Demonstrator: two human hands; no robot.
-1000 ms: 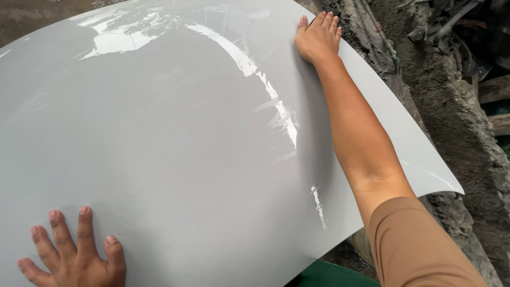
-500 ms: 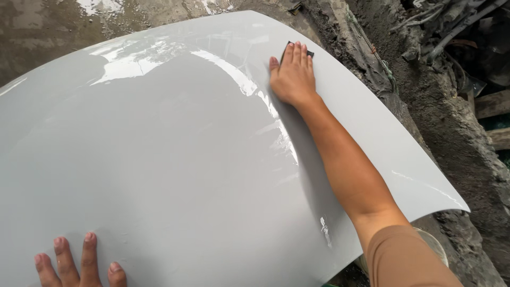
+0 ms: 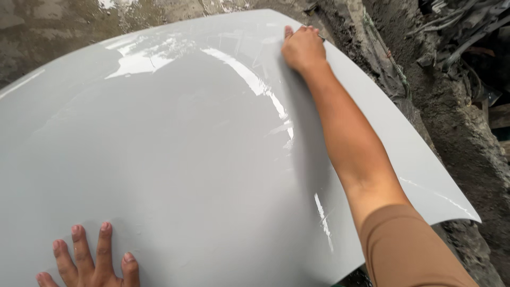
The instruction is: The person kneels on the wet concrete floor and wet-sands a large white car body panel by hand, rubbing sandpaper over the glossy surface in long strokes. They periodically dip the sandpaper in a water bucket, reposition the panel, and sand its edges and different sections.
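A large glossy pale-grey curved panel (image 3: 186, 149) fills most of the view. My left hand (image 3: 90, 260) lies flat on its near edge at the bottom left, fingers spread, holding nothing. My right hand (image 3: 303, 50) reaches across to the panel's far right part. Its fingers are curled and pressed down on a thin dark sheet (image 3: 320, 36), of which only a sliver shows at the fingertips. My right forearm and its brown sleeve (image 3: 409, 250) cross the panel's right side.
Rough wet concrete ground (image 3: 53, 32) lies beyond the panel's far edge. A crumbling grey wall or kerb (image 3: 457, 127) runs along the right, with dark tangled scrap (image 3: 467, 32) at the top right. The panel's right corner (image 3: 473, 217) overhangs the rubble.
My right hand slid toward me over the panel, then back toward the far edge, its fingers now curled. The view tilted up, so the left hand sits lower in frame.
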